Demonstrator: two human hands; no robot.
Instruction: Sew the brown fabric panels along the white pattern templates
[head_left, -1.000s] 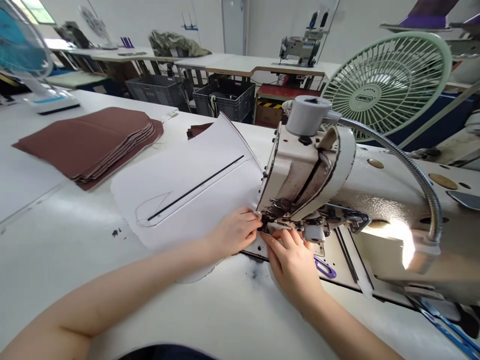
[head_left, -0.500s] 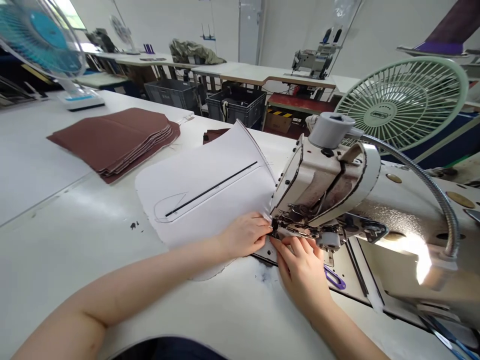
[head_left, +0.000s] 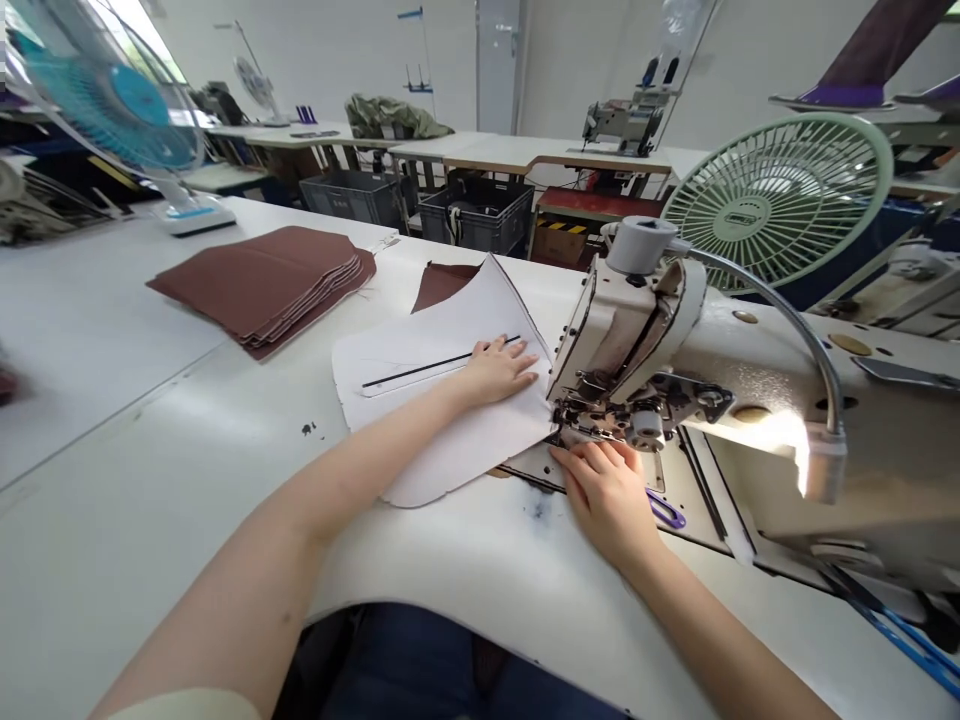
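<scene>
A white fabric panel [head_left: 450,450] with a black strip [head_left: 420,373] along it lies flat on the table. Its right edge reaches under the presser foot of the sewing machine [head_left: 619,330]. On the panel's upper right part my left hand [head_left: 499,370] rests palm down, fingers spread, over one end of the strip. My right hand [head_left: 611,495] is on the machine bed, just in front of the presser foot. Its fingers are bent and close together; the tips are partly hidden, and I cannot make out what they pinch.
Brown fabric panels [head_left: 262,280] lie stacked at the left, and another brown piece [head_left: 444,285] behind the white panel. A purple tool [head_left: 665,508] sits beside my right hand. Blue-handled scissors [head_left: 900,625] lie at the right. A green fan [head_left: 772,205] and a blue fan [head_left: 139,110] stand behind.
My left hand has left the panel's edge by the presser foot and moved up and back onto the panel, fingers spreading. The panel has turned slightly. My right hand stays by the foot. The view has shifted.
</scene>
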